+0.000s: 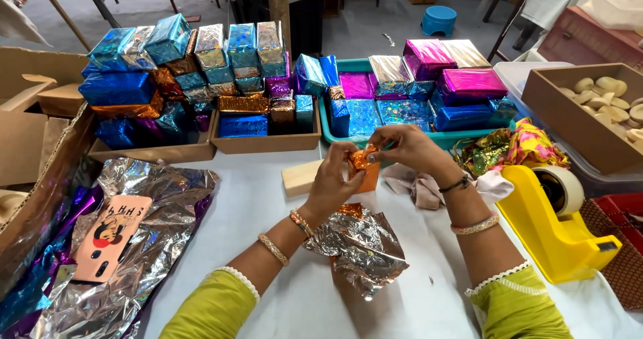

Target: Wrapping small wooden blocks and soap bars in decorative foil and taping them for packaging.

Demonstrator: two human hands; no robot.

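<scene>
Lying nearest to the person, at about 6 o'clock from the hands, is a crumpled foil sheet [358, 245], silver with an orange underside, on the white table [268, 205]. At 8 o'clock, a pink phone [110, 235] rests on more silver foil [154, 245].

Above the sheet, both hands meet at the middle of the view. The left hand [335, 178] is closed around the orange block [365, 167] from its 9 o'clock side, and the right hand [405, 146] pinches the orange foil at the top of the block from 1 o'clock. The block is between the two hands, touching both, held a little above the table.

Just beside the left hand, at 9 o'clock, lies a bare wooden block [301, 177]. At 3 o'clock from the hands stands a yellow tape dispenser [552, 228].

Farther, at 12 o'clock, a teal tray [402, 138] holds wrapped blocks in blue and pink foil. At 10 o'clock, cardboard boxes [268, 141] carry many more wrapped blocks.
</scene>
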